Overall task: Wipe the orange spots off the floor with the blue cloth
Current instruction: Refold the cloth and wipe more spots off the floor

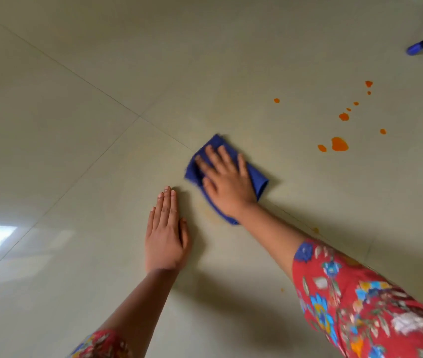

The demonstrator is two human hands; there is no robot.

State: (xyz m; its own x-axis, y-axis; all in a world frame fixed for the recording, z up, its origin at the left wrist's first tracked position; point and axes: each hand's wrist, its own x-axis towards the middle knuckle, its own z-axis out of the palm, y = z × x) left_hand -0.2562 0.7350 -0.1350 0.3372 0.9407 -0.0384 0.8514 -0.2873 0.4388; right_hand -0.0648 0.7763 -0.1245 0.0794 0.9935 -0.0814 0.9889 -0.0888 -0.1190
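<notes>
The head view shows the right hand (227,177) pressing flat, fingers spread, on the folded blue cloth (258,180), which lies on the floor (76,125). The left hand (165,233) rests flat on the floor just beside it, fingers straight, holding nothing. A faint orange smear (210,214) at the cloth's near edge suggests that patch is partly wiped. The main cluster of orange spots (339,144) lies untouched well to the right, so most of the wiping is left.

We count one left hand (165,239), one right hand (228,182), one blue cloth (258,180), one blue-tipped pole (414,49) upper right, nine orange spots (339,144), two fainter specks (315,230) below.
</notes>
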